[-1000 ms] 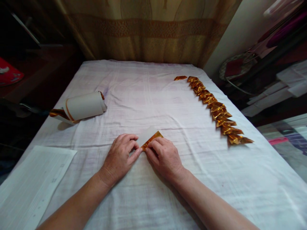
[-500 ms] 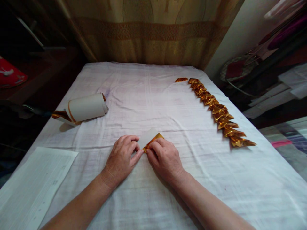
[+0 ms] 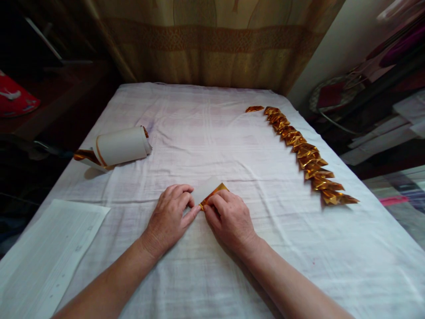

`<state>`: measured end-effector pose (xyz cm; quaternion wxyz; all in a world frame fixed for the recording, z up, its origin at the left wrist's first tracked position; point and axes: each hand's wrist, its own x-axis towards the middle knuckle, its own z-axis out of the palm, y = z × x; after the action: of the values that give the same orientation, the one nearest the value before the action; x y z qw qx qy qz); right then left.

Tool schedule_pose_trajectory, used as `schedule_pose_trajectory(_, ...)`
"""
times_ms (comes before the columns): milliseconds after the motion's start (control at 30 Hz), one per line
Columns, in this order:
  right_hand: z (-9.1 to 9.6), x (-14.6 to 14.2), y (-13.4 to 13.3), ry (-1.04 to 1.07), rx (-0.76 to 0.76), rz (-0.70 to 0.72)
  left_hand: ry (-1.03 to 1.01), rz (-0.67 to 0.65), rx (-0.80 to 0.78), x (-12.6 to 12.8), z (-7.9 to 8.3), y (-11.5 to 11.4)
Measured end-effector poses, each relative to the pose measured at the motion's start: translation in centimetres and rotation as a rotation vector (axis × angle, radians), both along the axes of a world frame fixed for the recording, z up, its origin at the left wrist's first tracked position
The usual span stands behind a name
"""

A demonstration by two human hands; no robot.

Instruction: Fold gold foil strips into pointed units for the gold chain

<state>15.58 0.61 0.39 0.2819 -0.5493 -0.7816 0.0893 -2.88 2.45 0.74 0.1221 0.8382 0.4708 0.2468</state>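
Observation:
A small sheet of gold foil paper [image 3: 210,191], white on its back, lies partly folded on the white cloth [image 3: 212,133] in front of me. My left hand [image 3: 171,215] presses its near left corner with curled fingers. My right hand [image 3: 230,219] pinches the folded gold edge from the right, fingers bent over it. The two hands almost touch at the thumbs. Most of the sheet under the fingers is hidden.
A row of several folded gold foil pieces [image 3: 307,155] runs along the right side of the cloth. A roll of gold foil paper [image 3: 119,146] lies at the left. A white printed sheet [image 3: 43,252] sits at the near left. A curtain [image 3: 215,44] hangs behind.
Both hands stay on the foil sheet with only slight finger shifts; the view has drifted a little.

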Motion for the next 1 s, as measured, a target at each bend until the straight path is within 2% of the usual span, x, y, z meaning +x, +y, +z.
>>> schedule_pose_trajectory(433, 0.02, 0.00, 0.06, 0.013, -0.046, -0.011, 0.014, 0.040, -0.067, 0.14, 0.00, -0.02)
schedule_pose_trajectory(767, -0.24, 0.78, 0.32, 0.139, -0.115, 0.071, 0.043, 0.066, -0.127, 0.30, 0.34, -0.02)
schedule_pose_trajectory(1000, -0.25, 0.87, 0.42, 0.145, -0.121, 0.081, 0.059, 0.099, -0.114, 0.61, 0.43, -0.10)
